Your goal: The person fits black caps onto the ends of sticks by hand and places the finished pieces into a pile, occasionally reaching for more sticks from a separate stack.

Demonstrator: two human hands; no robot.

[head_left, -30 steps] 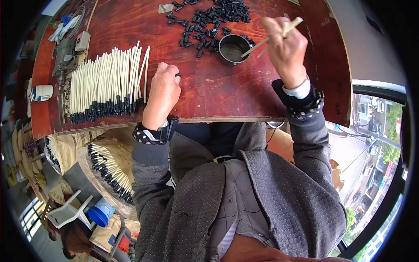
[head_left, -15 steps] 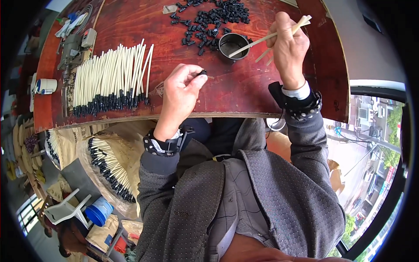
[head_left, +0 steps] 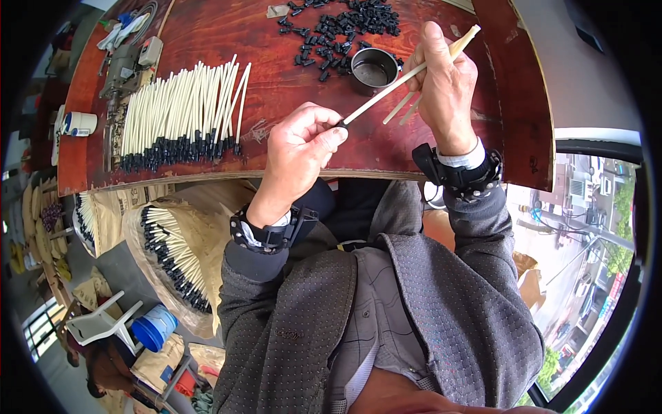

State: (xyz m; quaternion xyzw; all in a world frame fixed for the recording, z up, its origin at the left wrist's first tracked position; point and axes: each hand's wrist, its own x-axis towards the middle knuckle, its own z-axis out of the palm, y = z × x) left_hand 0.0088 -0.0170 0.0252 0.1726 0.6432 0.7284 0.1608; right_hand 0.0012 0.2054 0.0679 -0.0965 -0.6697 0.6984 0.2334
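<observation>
Between its thumb and fingers my left hand [head_left: 298, 148] pinches a small black plastic fitting [head_left: 341, 125], mostly hidden by the fingertips. My right hand [head_left: 447, 86] grips several pale cream sticks [head_left: 394, 84]. One of them slants down to the left, its tip meeting the black fitting. Just left of the right hand stands a small dark metal cup [head_left: 374, 70] with some liquid at its bottom. Behind the cup lies a loose heap of black fittings [head_left: 353, 26]. Left of my left hand, a row of cream sticks [head_left: 181, 107] lies side by side, their near ends capped in black.
A small machine [head_left: 124, 71] and a white cup [head_left: 81, 124] sit at the left of the red wooden table [head_left: 289, 65]. Below the table edge, an open sack [head_left: 207, 228] holds more capped sticks. A blue bucket [head_left: 154, 328] and a white chair [head_left: 103, 321] stand on the floor.
My right hand has drawn the stick's tip out of the metal cup and brought it to the fitting in my left hand. The left hand has shifted slightly to the right.
</observation>
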